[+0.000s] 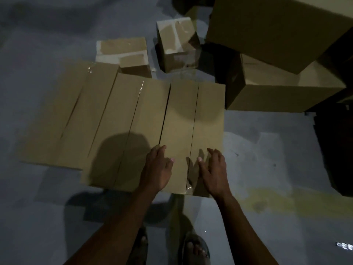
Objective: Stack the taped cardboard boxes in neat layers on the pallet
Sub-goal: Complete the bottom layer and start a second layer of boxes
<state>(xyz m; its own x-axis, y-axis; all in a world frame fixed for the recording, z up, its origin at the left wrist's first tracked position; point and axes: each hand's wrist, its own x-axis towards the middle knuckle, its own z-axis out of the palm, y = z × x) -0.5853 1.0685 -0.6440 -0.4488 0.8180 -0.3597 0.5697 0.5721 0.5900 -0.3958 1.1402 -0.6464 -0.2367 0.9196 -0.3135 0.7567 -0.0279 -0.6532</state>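
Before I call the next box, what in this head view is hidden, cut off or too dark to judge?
- Pallet: none visible; the three long boxes cover whatever lies under them.
- Hand contact: left hand and right hand are over the right-hand box; touching or hovering is unclear.
- Big box: cut off by the top and right edges.
- Dark shape: too dim to identify.
- Small taped boxes: contents hidden.

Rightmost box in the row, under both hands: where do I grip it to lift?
Probably by its two long side walls. The rightmost box lies long and narrow; its right side is free, its left abuts the middle box, so slide it rightward first.
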